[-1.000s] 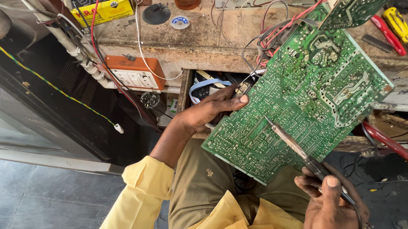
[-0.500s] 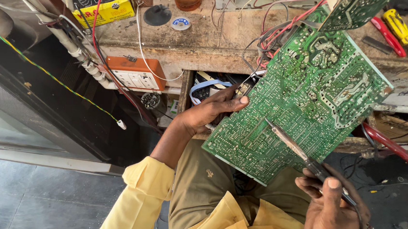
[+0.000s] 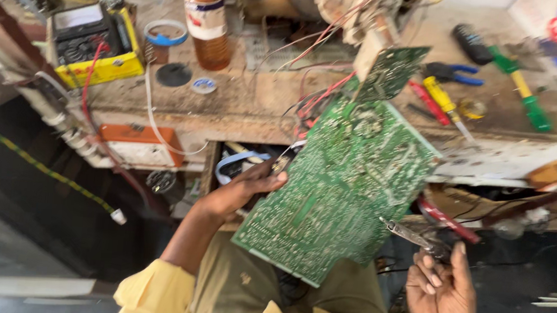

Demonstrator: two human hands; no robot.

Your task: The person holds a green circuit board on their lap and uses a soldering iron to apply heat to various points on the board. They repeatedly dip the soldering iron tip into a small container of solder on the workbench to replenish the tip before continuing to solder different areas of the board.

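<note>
Your right hand (image 3: 442, 302) has come off the board (image 3: 342, 191). A second ago the iron (image 3: 418, 237) lay across the lower part of the board with its tip on the solder side; now the tip only touches the right edge, and the hand sits lower and to the right. I judge that the joint you were working on is left for the moment. The fingers of this hand are half open and loosely curled; the iron handle seems to rest at the fingertips (image 3: 432, 265), but the blur does not let me tell if you really grip it.

Your left hand (image 3: 239, 193) has not changed its job. It grasps the left edge of the board, thumb on the green face and fingers behind, and it keeps the board tilted above your lap, solder side toward you. The upper corner of the board is near the front edge of the bench (image 3: 250, 101), where red wires (image 3: 316, 103) run up from it.

Farther away on the bench you have a yellow meter (image 3: 95, 46) at the left, a brown bottle (image 3: 206, 18) in the middle, and screwdrivers (image 3: 522, 89) at the right.
</note>
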